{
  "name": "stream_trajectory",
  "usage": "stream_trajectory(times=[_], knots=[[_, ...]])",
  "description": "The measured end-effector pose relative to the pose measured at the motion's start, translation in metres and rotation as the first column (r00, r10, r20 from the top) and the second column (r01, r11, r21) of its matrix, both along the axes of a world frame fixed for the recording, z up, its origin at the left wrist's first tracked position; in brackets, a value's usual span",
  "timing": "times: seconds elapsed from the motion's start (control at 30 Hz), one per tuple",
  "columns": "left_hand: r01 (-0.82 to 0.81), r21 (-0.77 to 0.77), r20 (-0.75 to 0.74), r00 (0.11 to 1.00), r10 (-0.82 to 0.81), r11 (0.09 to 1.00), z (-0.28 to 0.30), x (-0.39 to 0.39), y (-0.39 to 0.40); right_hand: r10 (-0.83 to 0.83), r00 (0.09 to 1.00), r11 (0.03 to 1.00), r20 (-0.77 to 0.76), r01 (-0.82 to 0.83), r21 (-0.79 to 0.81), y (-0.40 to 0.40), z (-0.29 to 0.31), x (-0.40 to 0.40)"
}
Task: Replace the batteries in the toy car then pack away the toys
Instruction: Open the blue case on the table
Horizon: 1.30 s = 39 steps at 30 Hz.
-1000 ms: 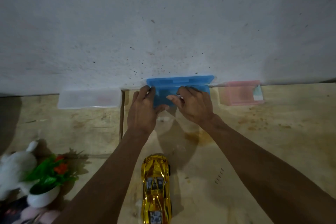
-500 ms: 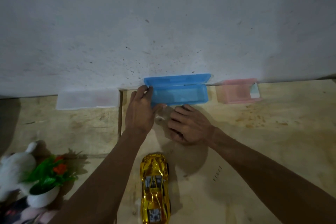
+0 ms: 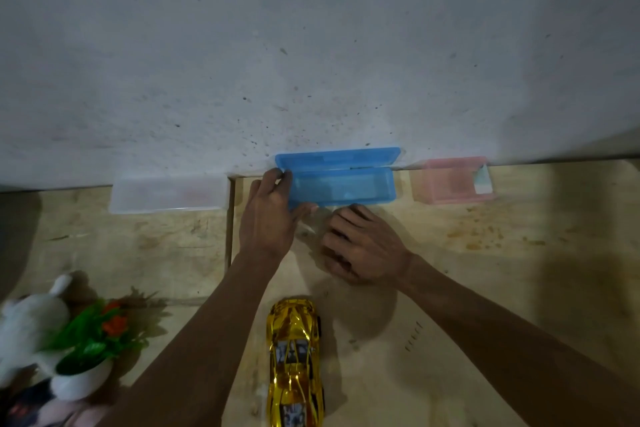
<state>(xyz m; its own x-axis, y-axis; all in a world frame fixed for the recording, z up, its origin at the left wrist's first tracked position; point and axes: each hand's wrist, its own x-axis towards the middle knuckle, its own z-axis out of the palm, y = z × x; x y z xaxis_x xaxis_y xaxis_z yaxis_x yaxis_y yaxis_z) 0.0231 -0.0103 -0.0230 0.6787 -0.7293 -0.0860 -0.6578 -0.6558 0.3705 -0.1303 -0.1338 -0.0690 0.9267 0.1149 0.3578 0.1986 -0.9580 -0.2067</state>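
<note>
Head view: left hand (image 3: 268, 215) grips blue case (image 3: 343, 185); right hand (image 3: 363, 246) curled knuckles-up, grasp unclear.

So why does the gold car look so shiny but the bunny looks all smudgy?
In the head view, the gold car throws back bright glare off its foil skin; the white plush toy sits at the dim, stretched frame edge, so it blurs.

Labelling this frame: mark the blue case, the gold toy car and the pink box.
blue case (image 3: 341, 185): head view, front wall of the tray.
gold toy car (image 3: 295, 362): head view, roof.
pink box (image 3: 446, 180): head view, front face.
</note>
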Motion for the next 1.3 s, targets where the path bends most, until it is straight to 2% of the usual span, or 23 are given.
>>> stream_trajectory(times=[0.07, 0.13, 0.23, 0.3, 0.4, 0.5, 0.63, 0.73, 1.1, 1.3], knots=[[-0.003, -0.008, 0.001, 1.000, 0.003, 1.000, 0.000, -0.001, 0.001, -0.030, 0.999, 0.999, 0.013, 0.030, 0.034, 0.001, 0.006, 0.000], [-0.008, -0.023, -0.002, 1.000, 0.008, 1.000, 0.000, -0.002, 0.002, -0.137, 0.985, 0.987, 0.105, 0.127, 0.098, 0.000, 0.019, 0.002], [-0.025, -0.078, 0.008, 1.000, 0.025, 0.997, -0.004, -0.004, 0.003, -0.429, 0.880, 0.902, 0.203, 0.408, 0.140, -0.017, 0.043, 0.010], [-0.077, -0.132, -0.023, 0.997, 0.075, 0.988, -0.005, -0.006, 0.002, -0.539, 0.828, 0.842, 0.154, 0.528, 0.109, -0.030, 0.054, 0.014], [-0.188, -0.235, -0.086, 0.981, 0.173, 0.953, -0.005, -0.011, 0.002, -0.499, 0.865, 0.867, 0.061, 0.496, 0.051, -0.038, 0.051, 0.010], [-0.191, -0.291, -0.020, 0.981, 0.193, 0.937, -0.007, -0.013, 0.002, -0.451, 0.892, 0.892, 0.033, 0.449, 0.057, -0.038, 0.035, -0.003], [-0.089, -0.157, 0.133, 0.985, 0.110, 0.984, -0.004, -0.013, 0.002, -0.413, 0.910, 0.908, 0.034, 0.408, 0.099, -0.042, 0.015, -0.012], [0.025, -0.136, 0.213, 0.977, 0.005, 0.990, -0.009, -0.011, 0.007, -0.405, 0.914, 0.909, 0.035, 0.398, 0.126, -0.045, 0.012, -0.012], [0.101, -0.167, 0.200, 0.978, -0.066, 0.981, -0.012, -0.005, 0.007, -0.464, 0.878, 0.884, 0.115, 0.453, 0.112, -0.028, -0.007, -0.010], [0.080, -0.114, 0.204, 0.977, -0.055, 0.990, -0.010, -0.007, 0.007, -0.528, 0.847, 0.844, 0.065, 0.514, 0.153, -0.019, 0.006, -0.004]])
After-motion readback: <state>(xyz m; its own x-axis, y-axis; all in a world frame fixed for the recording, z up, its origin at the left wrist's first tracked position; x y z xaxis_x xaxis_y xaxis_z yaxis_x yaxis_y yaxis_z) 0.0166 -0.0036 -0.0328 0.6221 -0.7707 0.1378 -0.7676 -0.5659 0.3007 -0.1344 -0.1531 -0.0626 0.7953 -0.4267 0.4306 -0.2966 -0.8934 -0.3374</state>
